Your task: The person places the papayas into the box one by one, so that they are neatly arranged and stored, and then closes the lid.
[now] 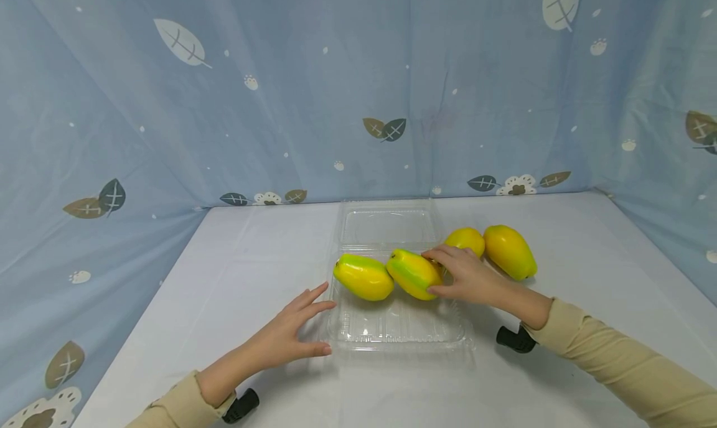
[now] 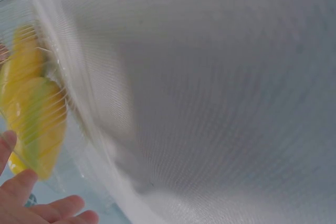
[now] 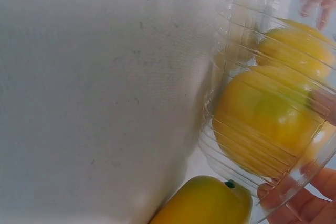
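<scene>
A clear plastic clamshell container (image 1: 392, 338) lies with its lid (image 1: 389, 227) folded back. Inside its tray are two yellow-green mangoes, a left mango (image 1: 363, 279) and a right mango (image 1: 411, 272). My right hand (image 1: 470, 279) grips the right mango, thumb on the near side and fingers on the far side. In the right wrist view that mango (image 3: 262, 119) shows through the ribbed wall. My left hand (image 1: 291, 334), fingers spread, is beside the container's left edge. The left wrist view shows its fingertips close to the left mango (image 2: 39, 129); contact with the plastic is unclear.
Two more mangoes lie right of the container: one (image 1: 466, 238) partly behind my right hand, the other (image 1: 510, 252) farther right. White cloth (image 1: 252, 247) covers the table. A blue leaf-print curtain (image 1: 313, 92) hangs at the back and sides.
</scene>
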`<state>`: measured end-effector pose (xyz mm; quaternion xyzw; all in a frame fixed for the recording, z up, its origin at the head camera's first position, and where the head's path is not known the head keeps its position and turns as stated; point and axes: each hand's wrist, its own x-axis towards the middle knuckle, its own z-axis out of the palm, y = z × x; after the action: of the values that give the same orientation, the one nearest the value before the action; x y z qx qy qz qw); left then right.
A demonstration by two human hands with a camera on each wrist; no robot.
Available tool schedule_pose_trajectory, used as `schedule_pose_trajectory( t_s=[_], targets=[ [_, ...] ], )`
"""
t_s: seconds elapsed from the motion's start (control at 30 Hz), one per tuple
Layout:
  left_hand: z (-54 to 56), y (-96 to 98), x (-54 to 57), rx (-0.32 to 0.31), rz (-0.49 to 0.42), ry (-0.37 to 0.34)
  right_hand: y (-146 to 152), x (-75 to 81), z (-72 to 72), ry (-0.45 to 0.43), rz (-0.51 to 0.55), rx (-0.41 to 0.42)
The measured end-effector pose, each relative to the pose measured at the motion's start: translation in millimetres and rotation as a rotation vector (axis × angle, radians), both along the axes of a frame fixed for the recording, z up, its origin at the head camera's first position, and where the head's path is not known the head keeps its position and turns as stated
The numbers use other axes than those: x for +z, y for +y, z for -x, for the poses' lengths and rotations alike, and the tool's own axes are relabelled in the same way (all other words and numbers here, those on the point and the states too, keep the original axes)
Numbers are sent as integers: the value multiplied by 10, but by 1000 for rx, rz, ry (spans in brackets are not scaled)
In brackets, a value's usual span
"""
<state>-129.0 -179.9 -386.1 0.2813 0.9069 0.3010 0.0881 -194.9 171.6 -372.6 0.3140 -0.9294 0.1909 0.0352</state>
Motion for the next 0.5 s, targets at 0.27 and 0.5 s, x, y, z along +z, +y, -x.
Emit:
schedule_pose_trajectory(
  t_s=[0.27, 0.5],
  targets=[
    [-3, 0, 9, 4, 5, -1, 7, -4, 0, -1, 3, 0],
    [-9, -1, 9, 1, 2, -6, 53, 80, -4, -63, 66, -13]
  ],
)
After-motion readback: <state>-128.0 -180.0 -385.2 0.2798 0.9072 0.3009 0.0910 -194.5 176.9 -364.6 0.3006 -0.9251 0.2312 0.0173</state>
